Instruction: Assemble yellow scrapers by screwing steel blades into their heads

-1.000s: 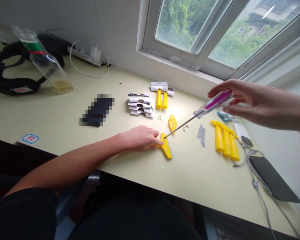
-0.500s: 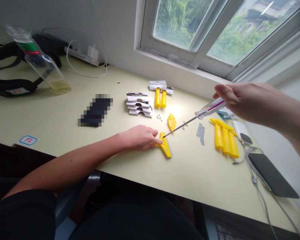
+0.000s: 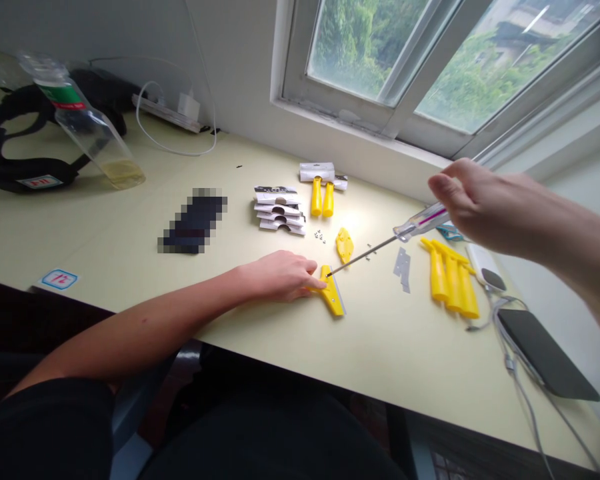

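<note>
My left hand is closed round the handle of a yellow scraper, holding it flat on the table with the blade edge facing right. My right hand grips the clear handle of a screwdriver. Its long shaft slants down to the left, and the tip meets the upper part of the scraper's head. A screw shows lower on the head. Just beyond lies a loose yellow cover piece. Small screws are scattered beside it, and grey metal blades lie to the right.
Yellow scraper handles lie at right near a dark phone-like slab and cables. Folded card sleeves and two packaged scrapers are at the back. A tilted bottle and black headgear stand at left.
My right hand's fingers have shifted slightly on the screwdriver handle. The screwdriver tip stays on the scraper, and my left hand keeps its hold. The view has moved a little.
</note>
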Action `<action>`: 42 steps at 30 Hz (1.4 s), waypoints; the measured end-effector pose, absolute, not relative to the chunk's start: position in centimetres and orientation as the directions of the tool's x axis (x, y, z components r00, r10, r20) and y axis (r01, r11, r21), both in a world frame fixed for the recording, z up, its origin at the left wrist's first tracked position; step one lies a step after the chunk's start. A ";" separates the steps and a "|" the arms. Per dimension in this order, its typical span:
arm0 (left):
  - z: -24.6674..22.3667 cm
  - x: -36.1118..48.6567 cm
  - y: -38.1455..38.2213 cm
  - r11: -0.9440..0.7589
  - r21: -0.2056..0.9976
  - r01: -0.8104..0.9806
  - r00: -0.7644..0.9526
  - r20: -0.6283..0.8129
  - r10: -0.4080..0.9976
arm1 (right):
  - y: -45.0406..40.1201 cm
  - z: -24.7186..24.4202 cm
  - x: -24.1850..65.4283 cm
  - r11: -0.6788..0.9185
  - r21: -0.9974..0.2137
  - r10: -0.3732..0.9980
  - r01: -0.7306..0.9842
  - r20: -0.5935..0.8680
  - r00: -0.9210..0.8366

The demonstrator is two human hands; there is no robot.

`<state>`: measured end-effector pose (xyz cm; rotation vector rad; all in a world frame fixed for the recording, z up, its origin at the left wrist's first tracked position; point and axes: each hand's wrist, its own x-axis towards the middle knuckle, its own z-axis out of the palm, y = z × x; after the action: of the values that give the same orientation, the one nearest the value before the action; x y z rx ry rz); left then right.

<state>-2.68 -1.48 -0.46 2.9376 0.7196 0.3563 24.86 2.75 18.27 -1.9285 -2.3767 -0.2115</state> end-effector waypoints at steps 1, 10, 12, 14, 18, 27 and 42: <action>-0.4 -2.7 -1.5 -0.883 0.146 0.445 0.863 0.194 0.467 | 2.8 18.2 25.0 0.151 0.117 0.977 0.982 0.135 -0.166; -0.1 -2.6 -1.6 -0.881 0.165 0.442 0.863 0.190 0.469 | 2.1 19.9 26.4 0.466 -0.433 0.837 0.771 -0.065 -0.543; -0.2 -2.6 -1.5 -0.882 0.162 0.442 0.863 0.191 0.468 | 1.8 19.3 25.8 0.389 -0.551 0.883 0.739 -0.006 -0.469; -0.2 -2.6 -1.5 -0.883 0.155 0.444 0.863 0.189 0.468 | 1.6 18.4 24.9 0.311 -0.704 0.921 0.638 0.057 -0.385; -0.2 -2.6 -1.5 -0.881 0.143 0.451 0.865 0.174 0.471 | 1.2 17.2 23.5 0.261 -0.616 0.960 0.744 0.084 -0.268; -0.2 -2.6 -1.5 -0.879 0.151 0.453 0.865 0.164 0.474 | 1.6 20.1 24.6 0.394 -0.109 0.919 0.913 0.051 -0.391; -0.1 -2.6 -1.5 -0.881 0.140 0.452 0.867 0.160 0.471 | 2.0 16.8 23.6 0.225 -0.417 0.963 0.881 0.232 -0.136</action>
<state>-2.58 -1.51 -0.10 2.9410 0.7291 0.2895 23.59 2.01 16.84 -1.6958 -2.0593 0.2471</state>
